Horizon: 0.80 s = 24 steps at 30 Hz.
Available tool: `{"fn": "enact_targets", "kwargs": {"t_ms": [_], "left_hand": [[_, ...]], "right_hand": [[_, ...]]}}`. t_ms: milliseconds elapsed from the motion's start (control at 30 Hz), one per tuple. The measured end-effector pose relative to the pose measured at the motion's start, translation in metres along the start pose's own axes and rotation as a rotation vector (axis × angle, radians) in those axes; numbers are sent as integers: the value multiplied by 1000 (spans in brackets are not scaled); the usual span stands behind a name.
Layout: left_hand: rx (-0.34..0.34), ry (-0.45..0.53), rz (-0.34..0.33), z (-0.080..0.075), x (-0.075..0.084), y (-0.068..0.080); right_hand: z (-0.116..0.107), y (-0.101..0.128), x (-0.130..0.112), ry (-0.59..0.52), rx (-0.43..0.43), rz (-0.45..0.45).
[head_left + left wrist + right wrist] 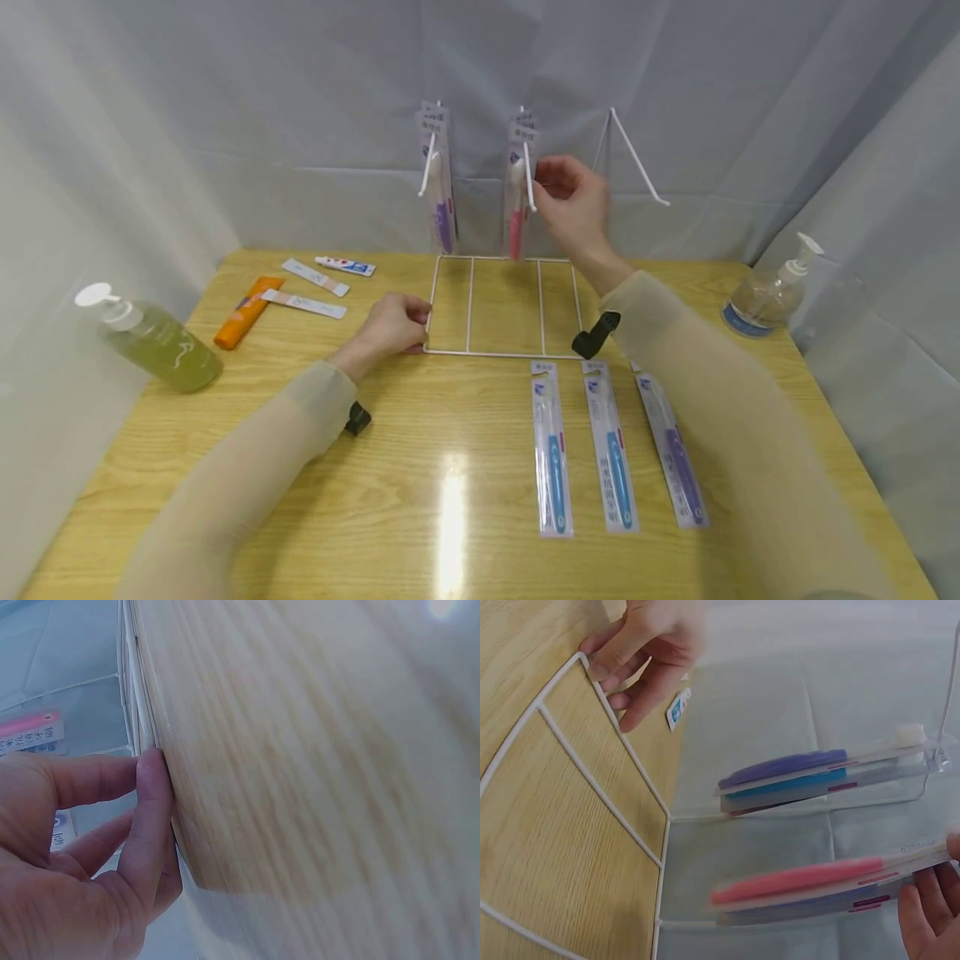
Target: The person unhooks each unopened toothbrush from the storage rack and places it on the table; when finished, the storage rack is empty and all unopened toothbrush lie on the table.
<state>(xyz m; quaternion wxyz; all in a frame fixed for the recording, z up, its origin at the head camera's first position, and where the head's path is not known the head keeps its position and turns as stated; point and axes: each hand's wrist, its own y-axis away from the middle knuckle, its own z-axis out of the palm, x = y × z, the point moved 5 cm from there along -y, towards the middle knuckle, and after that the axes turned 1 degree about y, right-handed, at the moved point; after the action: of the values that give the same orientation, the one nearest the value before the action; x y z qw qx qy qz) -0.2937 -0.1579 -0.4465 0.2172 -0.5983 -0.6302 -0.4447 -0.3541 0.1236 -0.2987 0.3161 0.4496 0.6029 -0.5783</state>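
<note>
A white wire rack (502, 356) stands on the table, its base flat and its hooks rising at the back. My left hand (393, 323) pinches the base wire at the front left corner between thumb and fingers. At the middle hook, my right hand (573, 200) holds the edge of a packaged pink toothbrush (802, 879), thumb on one side and fingers on the other. More packs hang behind that one. Packaged toothbrushes also hang on the left hook, a purple toothbrush (442, 221) in front. The right hook (637, 158) carries nothing.
Two blue toothbrush packs (556, 479) and a purple toothbrush pack (682, 479) lie near the right forearm. Pump bottles stand at left (165, 350) and right (765, 296). An orange tube (249, 314), a small toothpaste tube (345, 266) and two slim packets (303, 303) lie back left.
</note>
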Motion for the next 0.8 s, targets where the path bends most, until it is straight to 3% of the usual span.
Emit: {"fn": "enact_targets", "kwargs": {"t_ms": [367,600,733,800], "left_hand": [[-7,14,-1,2,2,-2],[-12,13,-10,1,-1,-5],[-10,11,-11,-1,-2,-7],[-8,11,-9,-2,-2,-7]], "right_hand": [[-3,10,-6,-4,61,-90],[-19,33,-6,-58,63,-126],[-26,54,1,-80,0,-75],[-26,65,8,-94,-62,-1]]}}
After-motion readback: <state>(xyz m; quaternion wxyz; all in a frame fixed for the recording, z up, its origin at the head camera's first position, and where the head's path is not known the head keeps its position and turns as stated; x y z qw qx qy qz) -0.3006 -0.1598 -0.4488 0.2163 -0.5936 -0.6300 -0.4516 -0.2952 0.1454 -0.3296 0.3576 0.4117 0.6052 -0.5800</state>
